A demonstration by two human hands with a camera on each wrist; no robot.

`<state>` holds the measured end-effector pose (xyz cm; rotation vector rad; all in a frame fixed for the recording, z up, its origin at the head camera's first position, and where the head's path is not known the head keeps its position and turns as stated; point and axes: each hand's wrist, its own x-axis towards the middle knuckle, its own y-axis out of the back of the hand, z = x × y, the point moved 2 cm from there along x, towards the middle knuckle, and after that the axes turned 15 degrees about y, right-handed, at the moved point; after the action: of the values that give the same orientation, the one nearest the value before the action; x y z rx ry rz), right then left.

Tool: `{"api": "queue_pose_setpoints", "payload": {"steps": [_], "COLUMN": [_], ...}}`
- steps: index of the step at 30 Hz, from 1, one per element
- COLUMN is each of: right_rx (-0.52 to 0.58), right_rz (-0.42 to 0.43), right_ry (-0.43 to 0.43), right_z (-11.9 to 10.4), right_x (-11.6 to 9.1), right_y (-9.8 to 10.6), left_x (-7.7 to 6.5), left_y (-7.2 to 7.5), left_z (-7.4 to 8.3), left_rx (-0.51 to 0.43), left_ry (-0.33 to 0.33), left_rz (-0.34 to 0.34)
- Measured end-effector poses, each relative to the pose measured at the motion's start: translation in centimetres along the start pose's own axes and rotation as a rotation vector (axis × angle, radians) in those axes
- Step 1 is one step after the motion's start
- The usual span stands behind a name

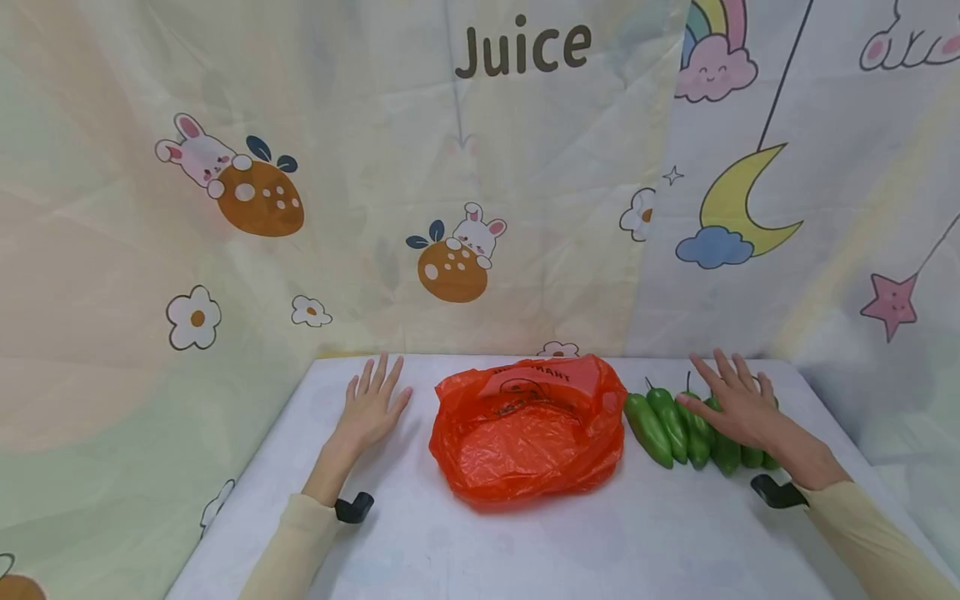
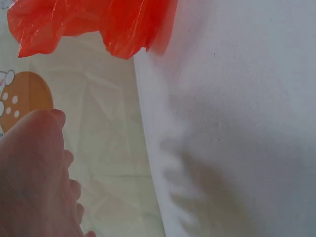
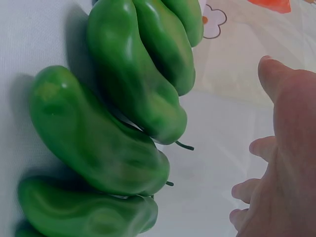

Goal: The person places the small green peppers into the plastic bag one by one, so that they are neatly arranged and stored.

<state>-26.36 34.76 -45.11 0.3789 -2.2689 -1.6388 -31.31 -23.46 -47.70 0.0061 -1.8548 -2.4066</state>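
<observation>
A red plastic bag (image 1: 517,450) lies spread on the white table, its mouth gaping toward the camera. Right of it, several green peppers (image 1: 648,429) lie side by side in a row with stems pointing to the back. My left hand (image 1: 372,408) hovers left of the bag, fingers spread and holding nothing; its shadow falls on the table in the left wrist view. Over the peppers, my right hand (image 1: 738,404) stretches out with fingers apart, hiding part of the row. In the right wrist view the peppers (image 3: 98,138) show a gap from that hand.
The white table (image 1: 540,550) is bordered by printed cloth (image 1: 360,275) at the back and both sides, with rabbits, flowers and a moon on it. A black wrist strap mount (image 1: 355,507) sits on the left wrist, another mount (image 1: 777,492) on the right.
</observation>
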Motion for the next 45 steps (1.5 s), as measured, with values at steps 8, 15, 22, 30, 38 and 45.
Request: {"api": "queue_pose_setpoints", "payload": {"steps": [8, 15, 22, 30, 38, 45], "right_rx": [-0.012, -0.008, -0.013, 0.01, 0.008, 0.025], "right_rz": [-0.006, -0.01, -0.017, -0.013, -0.004, -0.003], "right_ry": [0.0, 0.009, -0.001, -0.005, -0.029, -0.061], "right_z": [0.3, 0.5, 0.6, 1.0, 1.6, 2.5], "right_x": [-0.3, -0.6, -0.9, -1.5, -2.0, -2.6], "right_y": [-0.4, -0.6, -0.5, -0.2, 0.1, 0.5], "left_x": [-0.1, -0.2, -0.6, -2.1, -4.0, -4.6], "left_y": [-0.4, -0.5, -0.9, -0.3, -0.1, 0.3], "left_z": [0.2, 0.8, 1.5, 3.6, 6.1, 7.0], "left_rx": [0.011, 0.011, -0.139, -0.474, -0.432, -0.386], "left_ry": [-0.007, -0.021, -0.04, 0.056, 0.126, 0.153], "left_rz": [-0.008, -0.032, -0.139, -0.235, -0.291, -0.283]}}
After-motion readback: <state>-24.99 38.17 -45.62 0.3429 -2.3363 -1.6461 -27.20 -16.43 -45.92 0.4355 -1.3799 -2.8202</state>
